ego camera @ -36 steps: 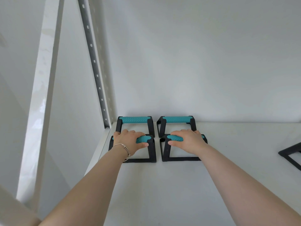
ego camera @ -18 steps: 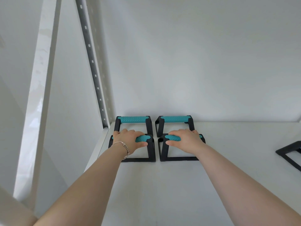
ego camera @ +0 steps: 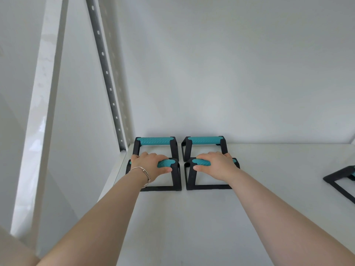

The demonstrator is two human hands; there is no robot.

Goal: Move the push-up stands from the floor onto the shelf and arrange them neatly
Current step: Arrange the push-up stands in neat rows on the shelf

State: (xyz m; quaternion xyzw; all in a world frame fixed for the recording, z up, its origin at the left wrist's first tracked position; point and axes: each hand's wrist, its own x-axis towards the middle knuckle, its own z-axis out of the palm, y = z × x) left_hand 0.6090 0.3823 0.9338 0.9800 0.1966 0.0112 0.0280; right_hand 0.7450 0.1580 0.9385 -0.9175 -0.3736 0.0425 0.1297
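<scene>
Fingers [ego camera: 214,154] round front stands [ego camera: 176,179], left hand [ego camera: 148,166], right hand [ego camera: 219,166].

Black square plastic push-up stands [ego camera: 174,150] with teal diamond-patterned grips [ego camera: 154,141] beyond left hand [ego camera: 148,164]; plain white shelf [ego camera: 192,227] beneath; thin silver bracelet [ego camera: 143,169].

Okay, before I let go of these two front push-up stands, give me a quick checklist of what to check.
1. Grip of left hand on front left stand: ok, fingers curl round the teal handle.
2. Grip of right hand on front right stand: ok.
3. Front pair lined up with back left stand and back right stand: ok.
4. Front pair side by side, no overlap: ok, a narrow gap.
5. The stand at the right edge joined to the group: not ok, it lies apart and askew.
6. Any stands not yet brought up: cannot tell, only the shelf area shows.
</scene>
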